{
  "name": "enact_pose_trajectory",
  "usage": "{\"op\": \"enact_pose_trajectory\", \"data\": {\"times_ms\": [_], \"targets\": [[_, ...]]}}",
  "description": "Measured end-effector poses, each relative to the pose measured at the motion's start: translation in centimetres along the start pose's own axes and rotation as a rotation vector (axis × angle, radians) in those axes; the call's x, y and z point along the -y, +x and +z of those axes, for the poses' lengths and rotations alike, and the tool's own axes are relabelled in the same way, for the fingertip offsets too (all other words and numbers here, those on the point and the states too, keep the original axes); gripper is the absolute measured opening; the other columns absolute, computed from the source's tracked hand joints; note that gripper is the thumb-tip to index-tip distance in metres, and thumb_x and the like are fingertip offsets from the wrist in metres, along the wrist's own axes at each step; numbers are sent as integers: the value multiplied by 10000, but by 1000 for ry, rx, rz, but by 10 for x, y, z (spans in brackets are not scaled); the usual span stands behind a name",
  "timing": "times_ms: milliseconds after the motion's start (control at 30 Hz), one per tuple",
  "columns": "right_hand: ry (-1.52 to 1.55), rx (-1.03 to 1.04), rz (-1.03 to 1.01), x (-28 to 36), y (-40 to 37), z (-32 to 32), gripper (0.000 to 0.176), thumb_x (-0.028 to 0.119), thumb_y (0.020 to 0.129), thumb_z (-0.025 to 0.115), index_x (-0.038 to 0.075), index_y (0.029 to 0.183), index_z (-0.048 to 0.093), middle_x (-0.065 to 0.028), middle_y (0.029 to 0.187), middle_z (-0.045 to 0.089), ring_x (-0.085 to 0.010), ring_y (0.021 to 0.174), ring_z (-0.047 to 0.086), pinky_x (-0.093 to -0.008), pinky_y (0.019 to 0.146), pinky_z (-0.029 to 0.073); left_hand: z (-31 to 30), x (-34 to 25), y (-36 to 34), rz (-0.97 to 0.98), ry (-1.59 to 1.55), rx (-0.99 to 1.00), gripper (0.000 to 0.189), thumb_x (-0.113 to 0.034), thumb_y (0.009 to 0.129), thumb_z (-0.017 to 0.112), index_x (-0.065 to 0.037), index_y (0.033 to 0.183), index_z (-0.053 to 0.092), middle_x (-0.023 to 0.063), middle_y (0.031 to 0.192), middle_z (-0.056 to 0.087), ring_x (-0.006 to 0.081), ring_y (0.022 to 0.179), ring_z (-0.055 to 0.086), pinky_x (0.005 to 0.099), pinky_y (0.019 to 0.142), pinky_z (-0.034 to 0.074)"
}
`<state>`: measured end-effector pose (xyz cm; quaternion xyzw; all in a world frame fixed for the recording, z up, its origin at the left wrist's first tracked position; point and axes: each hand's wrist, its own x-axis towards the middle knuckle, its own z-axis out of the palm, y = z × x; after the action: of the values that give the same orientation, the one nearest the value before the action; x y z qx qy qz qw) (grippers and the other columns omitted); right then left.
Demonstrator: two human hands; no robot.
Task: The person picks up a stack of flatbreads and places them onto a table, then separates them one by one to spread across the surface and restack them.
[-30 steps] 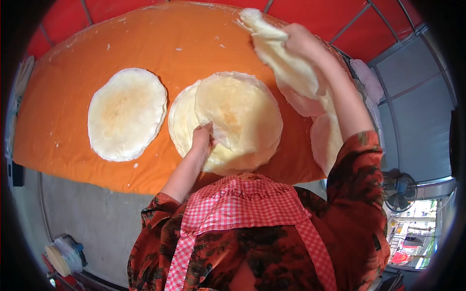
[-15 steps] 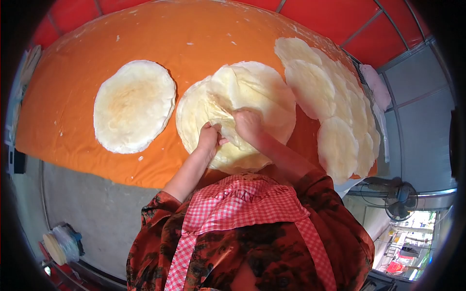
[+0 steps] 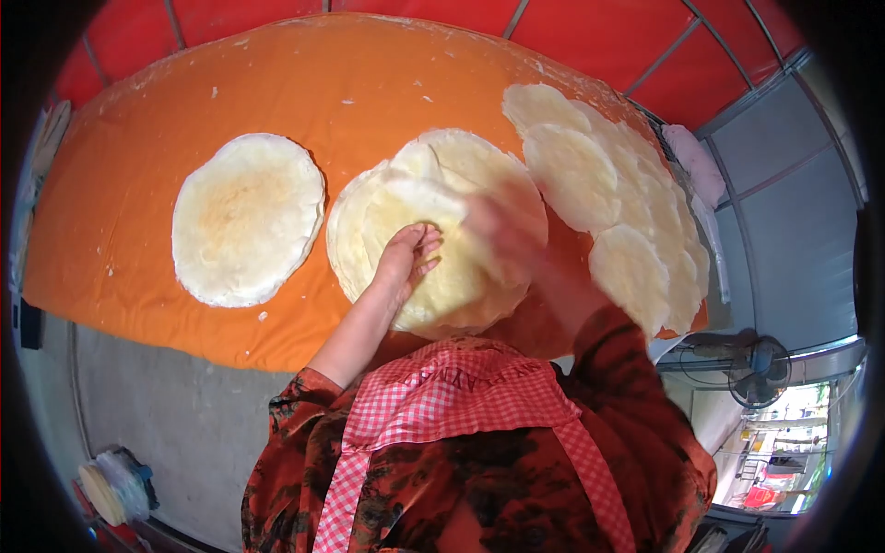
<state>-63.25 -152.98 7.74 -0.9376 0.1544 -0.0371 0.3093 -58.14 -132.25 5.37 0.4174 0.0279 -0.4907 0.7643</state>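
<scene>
A stack of thin, round pale flatbread sheets [image 3: 461, 286] lies in front of me on the orange cloth. My right hand [image 3: 502, 226], smeared by motion, is over the stack's right half. From its fingers a folded, blurred flatbread sheet [image 3: 426, 194] stretches left across the top of the pile. Just below that fold is my left hand [image 3: 410, 260], over the middle of the stack. Its fingers are loosely curled and apart, with nothing seen between them.
To the left lies another round flatbread pile [image 3: 247, 219], browned in the middle. Overlapping flatbread sheets [image 3: 590, 175] spread along the right side of the orange-covered table [image 3: 277, 83]. A fan [image 3: 759, 370] stands beyond the right edge; a plastic-wrapped bundle [image 3: 120, 487] is at lower left.
Both hands were together at the folded sheet. My right hand has moved up and right with the sheet, while my left hand has come off it and shifted slightly right. The view has tilted slightly.
</scene>
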Motion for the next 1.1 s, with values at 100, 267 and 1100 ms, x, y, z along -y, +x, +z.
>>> {"op": "enact_pose_trajectory", "data": {"times_ms": [100, 267, 1100], "targets": [[-122, -88, 19, -11, 58, -119, 326, 69, 737, 626, 55, 1061, 666, -155, 996, 678, -251, 933, 648, -390, 819, 497, -16, 15, 4, -6, 36, -24, 220, -201, 960, 495, -82, 1145, 509, 83, 1039, 579, 232, 990, 579, 390, 828, 524], [-738, -29, -63, 150, 53, -213, 289, 52, 715, 569, 39, 974, 695, -219, 977, 661, -343, 914, 649, -442, 775, 508, -20, 27, -2, -36, -78, 39, 245, -229, 940, 532, -60, 1116, 514, 106, 1106, 550, 266, 1009, 585, 428, 885, 519], [1170, 221, 605, -228, -61, -73, 510, 169, 855, 603, 22, 1323, 464, -112, 1279, 569, -229, 1159, 562, -414, 986, 444, -9, 64, -5, 88, -435, 114, 647, -460, 903, 559, -46, 1369, 386, 156, 1371, 473, 332, 1214, 504, 492, 1003, 435]]}}
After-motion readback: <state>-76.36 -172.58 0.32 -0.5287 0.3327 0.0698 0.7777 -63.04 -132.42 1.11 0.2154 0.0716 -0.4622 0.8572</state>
